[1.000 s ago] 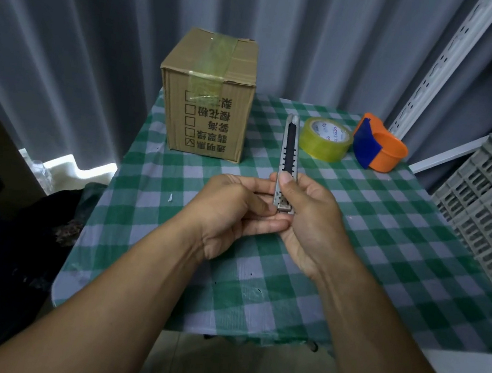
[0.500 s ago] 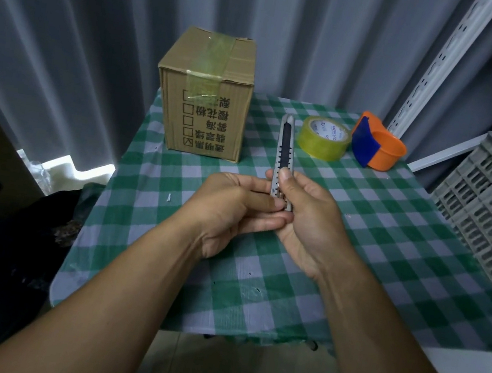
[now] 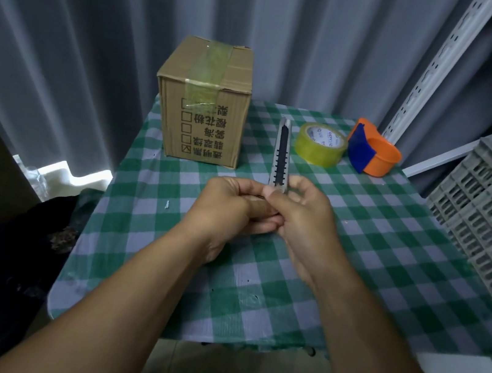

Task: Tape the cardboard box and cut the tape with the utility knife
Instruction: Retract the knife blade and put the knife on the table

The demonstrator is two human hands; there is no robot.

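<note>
Right hand (image 3: 301,217) closed around lower end of utility knife (image 3: 281,156); left hand (image 3: 230,213) closed against same end, fingers curled at the base. Knife held upright above bench (image 3: 388,257), slim metal body with dark notched slider track. Blade state unclear, possibly retracted. Risk: slider released suddenly, blade thrust toward left fingers; grip slip on smooth casing. Cardboard box (image 3: 206,105) at far left of bench, matte corrugated, glossy tape over top seam and front. Tape roll (image 3: 320,145) translucent yellow, beside orange dispenser (image 3: 372,153). Checked cloth slightly wrinkled.
</note>
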